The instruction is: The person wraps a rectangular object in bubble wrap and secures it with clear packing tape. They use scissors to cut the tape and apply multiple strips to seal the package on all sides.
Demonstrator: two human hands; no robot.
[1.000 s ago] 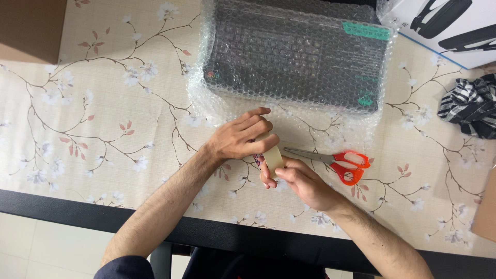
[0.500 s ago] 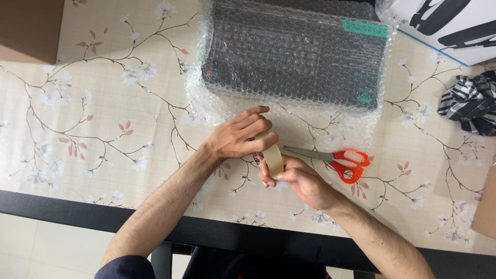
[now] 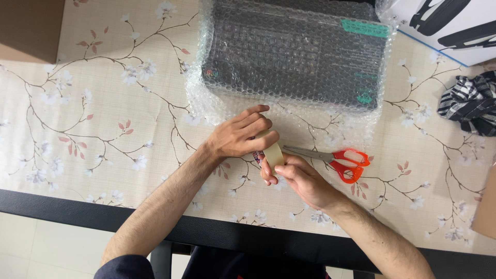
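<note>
A roll of clear packing tape [image 3: 272, 152] is held between both hands just above the table. My left hand [image 3: 238, 135] covers its top and left side with curled fingers. My right hand [image 3: 297, 178] grips its lower right side, thumb pressed on the roll's face. Just beyond the hands lies a dark flat box wrapped in bubble wrap [image 3: 294, 54]. Red-handled scissors [image 3: 336, 159] rest on the table to the right of the tape, blades pointing at the roll.
The table wears a floral cloth [image 3: 103, 119]. A brown cardboard box [image 3: 28, 28] sits at the far left corner, a white box with black shapes [image 3: 449, 23] at the far right, and a black-and-white striped cloth [image 3: 467, 103] at the right edge.
Both hands stay on the tape roll in the same spot; the fingers have shifted only slightly on it.
</note>
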